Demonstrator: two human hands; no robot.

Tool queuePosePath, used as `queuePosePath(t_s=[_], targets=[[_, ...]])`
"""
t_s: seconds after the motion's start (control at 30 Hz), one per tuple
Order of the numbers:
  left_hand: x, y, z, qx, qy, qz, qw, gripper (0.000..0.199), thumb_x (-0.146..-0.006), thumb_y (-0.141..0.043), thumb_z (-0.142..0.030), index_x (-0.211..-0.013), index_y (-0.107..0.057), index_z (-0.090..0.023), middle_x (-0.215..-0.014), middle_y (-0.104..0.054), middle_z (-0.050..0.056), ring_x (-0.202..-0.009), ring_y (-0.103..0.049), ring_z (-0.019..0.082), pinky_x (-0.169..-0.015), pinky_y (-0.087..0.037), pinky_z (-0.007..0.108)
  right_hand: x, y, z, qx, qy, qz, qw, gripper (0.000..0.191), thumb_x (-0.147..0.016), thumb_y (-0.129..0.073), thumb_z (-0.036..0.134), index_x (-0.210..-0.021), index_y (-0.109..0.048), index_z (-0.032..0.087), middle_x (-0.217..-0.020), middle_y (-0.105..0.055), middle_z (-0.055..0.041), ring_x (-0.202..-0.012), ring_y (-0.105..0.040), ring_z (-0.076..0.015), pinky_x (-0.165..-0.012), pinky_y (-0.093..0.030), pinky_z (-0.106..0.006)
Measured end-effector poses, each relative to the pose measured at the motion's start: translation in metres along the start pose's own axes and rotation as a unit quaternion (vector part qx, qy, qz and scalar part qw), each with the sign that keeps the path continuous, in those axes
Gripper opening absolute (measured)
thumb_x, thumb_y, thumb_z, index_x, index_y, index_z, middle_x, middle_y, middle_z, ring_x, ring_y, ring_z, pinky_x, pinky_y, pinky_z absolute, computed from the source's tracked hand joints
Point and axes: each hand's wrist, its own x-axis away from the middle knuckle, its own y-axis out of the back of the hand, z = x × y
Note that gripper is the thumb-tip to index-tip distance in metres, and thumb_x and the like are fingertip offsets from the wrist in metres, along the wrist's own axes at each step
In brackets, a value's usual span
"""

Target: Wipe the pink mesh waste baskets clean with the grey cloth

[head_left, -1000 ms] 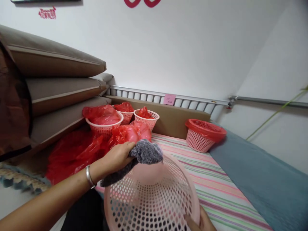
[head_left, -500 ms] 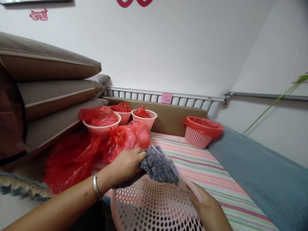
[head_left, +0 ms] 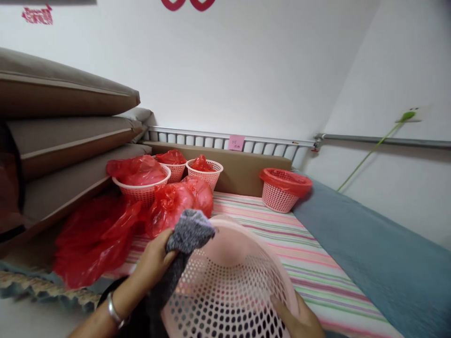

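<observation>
Over on the left, loose red plastic (head_left: 95,249) sprawls beside the left arm; a swinging elbow could drag it along. Next to it, the left hand (head_left: 153,263) pinches a bunched gray cloth (head_left: 192,230), fingers closed round its middle so both ends flop free. From here, I judge a dangling end could snag on the holes or rim of the pink basket (head_left: 227,249), tilted low in front of the person. The right hand (head_left: 299,317) clasps the basket's right edge; with that the only grip I can see on it, a hard push from the cloth side could twist it loose.

Compared with half a second ago, the left hand and cloth sit farther left, off the right rim and at the upper left one. The right hand stays at its edge, and the red-lined basket (head_left: 280,195) farther right stands unmoved on the striped sheet (head_left: 303,267).
</observation>
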Motion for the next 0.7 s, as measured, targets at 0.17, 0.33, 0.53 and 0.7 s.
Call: queuePosePath(t_s=[0.17,0.33,0.53,0.7], targets=[[-0.072,0.052,-0.070,-0.135,-0.197,0.125,0.963,0.012,-0.078,-0.054,-0.022,-0.089,-0.056,-0.019,-0.088,-0.068,0.003,-0.080,-0.064,0.020,-0.070,-0.047,0.028,-0.004,-0.004,0.033,0.018,0.017,0.027,0.999,0.055,-0.074,-0.054,0.051,-0.116,-0.058,0.016,-0.115,-0.065,-0.0090,-0.108,-0.059,-0.0257,-0.092,-0.046,-0.031],[-0.111,0.032,-0.095,-0.176,-0.248,0.189,0.934,0.015,-0.076,-0.060,-0.032,-0.085,-0.061,-0.020,-0.084,-0.070,0.004,-0.076,-0.065,0.022,-0.067,-0.046,0.029,-0.024,-0.008,0.062,0.027,0.072,0.057,0.995,0.054,-0.071,-0.054,0.039,-0.120,-0.057,0.018,-0.119,-0.062,-0.0067,-0.113,-0.055,-0.0259,-0.098,-0.041,-0.035],[-0.102,0.021,-0.092,-0.189,-0.228,0.163,0.941,0.023,-0.078,-0.059,-0.037,-0.095,-0.059,-0.021,-0.094,-0.069,0.006,-0.085,-0.065,0.025,-0.071,-0.047,0.031,-0.032,0.000,0.035,0.032,0.050,0.037,0.998,0.052,-0.067,-0.053,0.036,-0.115,-0.061,0.018,-0.111,-0.067,-0.0061,-0.106,-0.060,-0.0264,-0.097,-0.042,-0.035],[-0.064,0.030,-0.071,-0.154,-0.129,0.108,0.974,0.018,-0.082,-0.054,-0.036,-0.090,-0.055,-0.020,-0.090,-0.067,0.005,-0.082,-0.065,0.022,-0.070,-0.047,0.030,-0.021,0.006,0.014,0.008,-0.013,0.038,0.999,0.056,-0.069,-0.055,0.044,-0.118,-0.057,0.016,-0.112,-0.066,-0.0076,-0.104,-0.061,-0.0261,-0.086,-0.050,-0.031]])
